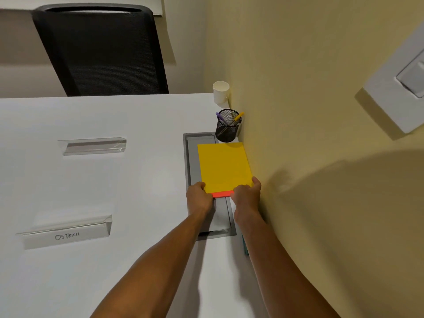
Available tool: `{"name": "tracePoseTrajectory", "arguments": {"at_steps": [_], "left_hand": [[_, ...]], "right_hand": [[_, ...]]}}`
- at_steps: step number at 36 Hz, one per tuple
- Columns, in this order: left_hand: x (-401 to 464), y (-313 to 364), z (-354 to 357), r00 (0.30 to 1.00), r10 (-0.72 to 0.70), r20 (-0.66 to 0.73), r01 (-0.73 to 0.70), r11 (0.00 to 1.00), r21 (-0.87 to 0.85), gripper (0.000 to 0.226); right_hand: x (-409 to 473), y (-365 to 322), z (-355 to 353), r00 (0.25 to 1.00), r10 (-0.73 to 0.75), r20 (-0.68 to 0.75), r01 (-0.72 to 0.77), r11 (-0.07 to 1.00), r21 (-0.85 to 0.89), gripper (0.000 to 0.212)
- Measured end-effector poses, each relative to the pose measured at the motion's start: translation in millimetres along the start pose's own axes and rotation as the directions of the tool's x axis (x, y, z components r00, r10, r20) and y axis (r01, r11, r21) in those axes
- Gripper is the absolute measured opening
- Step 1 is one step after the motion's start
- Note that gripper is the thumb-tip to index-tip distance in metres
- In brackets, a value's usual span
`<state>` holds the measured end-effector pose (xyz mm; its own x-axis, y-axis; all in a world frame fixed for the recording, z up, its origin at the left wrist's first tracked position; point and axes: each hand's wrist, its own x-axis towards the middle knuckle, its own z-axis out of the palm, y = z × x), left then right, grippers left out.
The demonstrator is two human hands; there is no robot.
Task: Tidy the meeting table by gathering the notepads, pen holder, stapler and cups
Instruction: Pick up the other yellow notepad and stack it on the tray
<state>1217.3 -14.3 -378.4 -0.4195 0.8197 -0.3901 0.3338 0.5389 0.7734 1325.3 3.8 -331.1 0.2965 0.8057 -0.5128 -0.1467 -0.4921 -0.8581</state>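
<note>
Both forearms reach to the wall-side edge of the table (137, 115). Left hand (199, 198) and right hand (246, 196) are closed on the near corners of the yellow notepad (223, 166), stacked over a red notepad (222, 194). Pen holder (227, 126) and cup (220, 91) already sit beyond it; no stapler visible, so likely pending.
</note>
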Motion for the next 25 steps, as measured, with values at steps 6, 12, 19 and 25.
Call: {"name": "tracePoseTrajectory", "arguments": {"at_steps": [6, 12, 19, 25], "left_hand": [[-10, 3, -10, 0.999, 0.03, 0.019, -0.031, 0.999, 0.017, 0.041], [-34, 6, -36, 0.995, 0.099, 0.016, -0.1, 0.993, 0.056, 0.041], [-72, -1, -84, 0.983, 0.178, 0.035, -0.181, 0.963, 0.201, 0.047], [-123, -20, -139, 0.978, 0.208, 0.029, -0.202, 0.892, 0.406, 0.048]], "right_hand": [[-12, 2, -1, 0.999, -0.011, 0.044, 0.014, 0.998, -0.063, 0.056], [-37, 7, 0, 0.971, -0.017, 0.238, 0.071, 0.973, -0.219, 0.054], [-79, 16, -3, 0.928, -0.132, 0.348, 0.273, 0.877, -0.395, 0.059], [-135, 26, -12, 0.853, -0.201, 0.481, 0.457, 0.732, -0.505, 0.067]]}}
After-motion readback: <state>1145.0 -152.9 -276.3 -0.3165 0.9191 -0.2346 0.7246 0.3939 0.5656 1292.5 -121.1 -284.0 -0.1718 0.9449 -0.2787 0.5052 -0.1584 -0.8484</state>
